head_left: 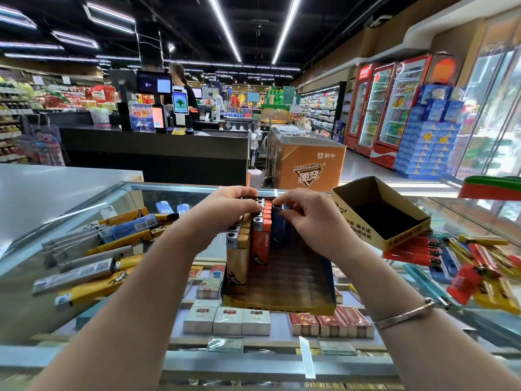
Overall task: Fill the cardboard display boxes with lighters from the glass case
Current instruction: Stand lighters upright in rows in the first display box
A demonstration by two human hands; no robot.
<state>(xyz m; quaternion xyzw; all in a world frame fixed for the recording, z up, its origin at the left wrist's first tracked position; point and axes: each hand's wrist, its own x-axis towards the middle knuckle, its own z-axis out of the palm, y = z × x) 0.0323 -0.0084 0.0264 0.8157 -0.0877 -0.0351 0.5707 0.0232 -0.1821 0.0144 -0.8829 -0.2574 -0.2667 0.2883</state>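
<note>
A: Where is the box being filled?

B: The display box (pixel 282 289) sits at the centre of the glass desk (pixel 174 359), open side toward the person. Upright lighters stand in rows in its left part: a tan row (pixel 239 258) at the left wall, an orange row (pixel 260 238) next to it, then blue lighters (pixel 279 232). The right half of its floor is bare.

A: And the grip of each hand?

B: The left hand (pixel 225 210) curls its fingers over the tops of the tan and orange rows. The right hand (pixel 307 218) pinches the tops of the blue lighters, fingers bent. A bracelet (pixel 406 314) circles the right wrist.

A: Any other container?

B: An empty box (pixel 377 210), yellow with a dark inside, lies tilted at two o'clock, resting on loose red lighters (pixel 411 252).

A: What else lies about?

B: At nine o'clock, a loose heap of grey, yellow and blue lighters (pixel 95 255). At three o'clock, more red, yellow and blue ones (pixel 485 275). Under the glass, cigarette packs (pixel 228 320) show at six o'clock. Beyond, at twelve o'clock, an orange freezer (pixel 307 165) and a checkout counter (pixel 155 153) with a person behind it.
</note>
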